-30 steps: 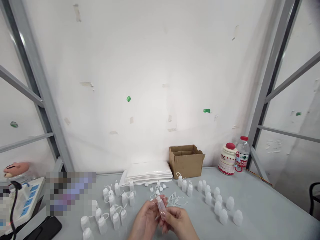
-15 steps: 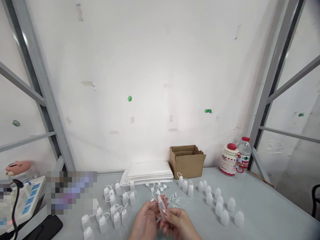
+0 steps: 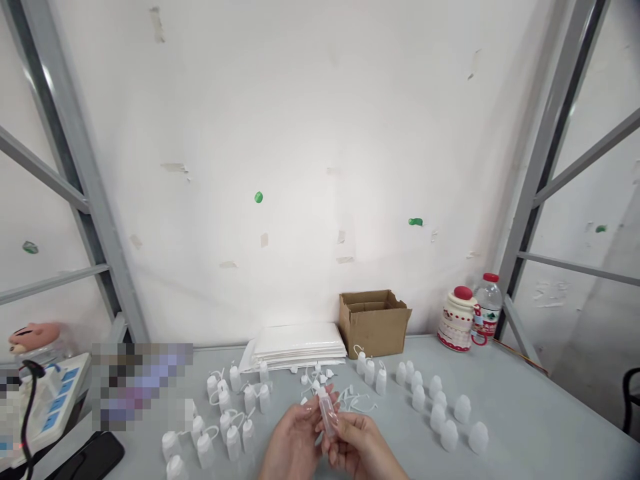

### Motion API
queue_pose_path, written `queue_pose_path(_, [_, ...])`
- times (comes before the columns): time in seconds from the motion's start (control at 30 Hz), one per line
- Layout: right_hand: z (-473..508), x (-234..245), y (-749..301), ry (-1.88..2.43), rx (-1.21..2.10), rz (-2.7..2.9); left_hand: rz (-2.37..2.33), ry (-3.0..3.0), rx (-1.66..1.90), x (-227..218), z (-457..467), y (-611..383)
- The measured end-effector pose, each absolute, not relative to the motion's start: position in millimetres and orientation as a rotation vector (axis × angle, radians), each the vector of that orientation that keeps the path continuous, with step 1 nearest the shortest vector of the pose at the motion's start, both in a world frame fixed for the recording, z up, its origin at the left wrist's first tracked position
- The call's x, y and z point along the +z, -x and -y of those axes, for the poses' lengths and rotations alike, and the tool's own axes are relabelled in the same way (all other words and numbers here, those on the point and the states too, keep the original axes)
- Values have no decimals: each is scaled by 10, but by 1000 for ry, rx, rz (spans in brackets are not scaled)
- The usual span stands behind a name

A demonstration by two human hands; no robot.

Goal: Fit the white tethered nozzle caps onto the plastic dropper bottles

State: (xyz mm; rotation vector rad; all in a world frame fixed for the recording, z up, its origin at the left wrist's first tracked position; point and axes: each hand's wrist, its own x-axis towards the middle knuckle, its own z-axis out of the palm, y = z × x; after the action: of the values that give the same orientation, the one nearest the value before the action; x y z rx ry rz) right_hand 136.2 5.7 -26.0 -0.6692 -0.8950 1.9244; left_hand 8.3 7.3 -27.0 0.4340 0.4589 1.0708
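Observation:
Both my hands meet at the bottom middle of the head view around one small clear plastic bottle (image 3: 327,415). My left hand (image 3: 293,443) has its fingers curled around the bottle's left side. My right hand (image 3: 357,447) pinches it from the right. The bottle tilts slightly, its neck pointing up and away. Loose white caps with tethers (image 3: 350,400) lie on the grey table (image 3: 525,413) just beyond my fingers. To the left, several capped small bottles (image 3: 233,427) stand together. To the right, several bottles without tethers (image 3: 440,410) stand in rows.
A stack of white sheets (image 3: 295,347) and an open cardboard box (image 3: 374,321) sit against the wall. A red-lidded mug (image 3: 457,320) and water bottle (image 3: 487,300) stand at the back right. A power strip (image 3: 50,400) and black phone (image 3: 93,457) lie at the left. Grey shelf frames flank both sides.
My hands have stayed in place with the bottle between them; the bottle has shifted slightly right and my fingers have changed their hold on it a little.

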Motion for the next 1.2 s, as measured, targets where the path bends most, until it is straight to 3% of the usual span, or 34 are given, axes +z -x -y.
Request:
queue_pose_path(0.63, [-73,-326,-1324,866,1571,1241,-665,-511,1129,-204,-41,-104])
queue_pose_path(1.2, [-96,-440,-1296,722,1807,1028,-702,-394,1129,-115,-37,-147])
